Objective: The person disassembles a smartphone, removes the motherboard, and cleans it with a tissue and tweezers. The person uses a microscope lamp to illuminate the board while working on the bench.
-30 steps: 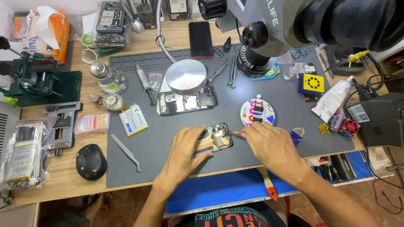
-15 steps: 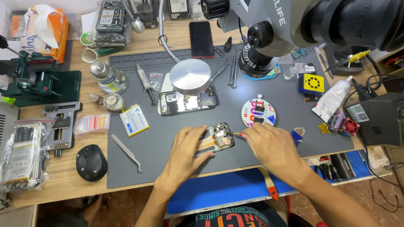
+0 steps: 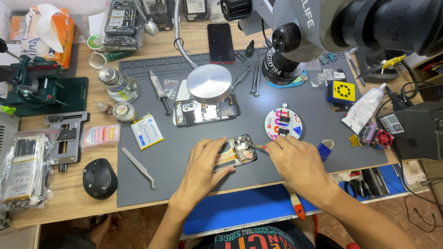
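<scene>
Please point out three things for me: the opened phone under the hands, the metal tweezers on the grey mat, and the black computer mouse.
opened phone (image 3: 241, 150): head view, on its exposed circuit board.
metal tweezers (image 3: 140, 168): head view, on the middle of the two arms.
black computer mouse (image 3: 99, 178): head view, on the top of its shell.
</scene>
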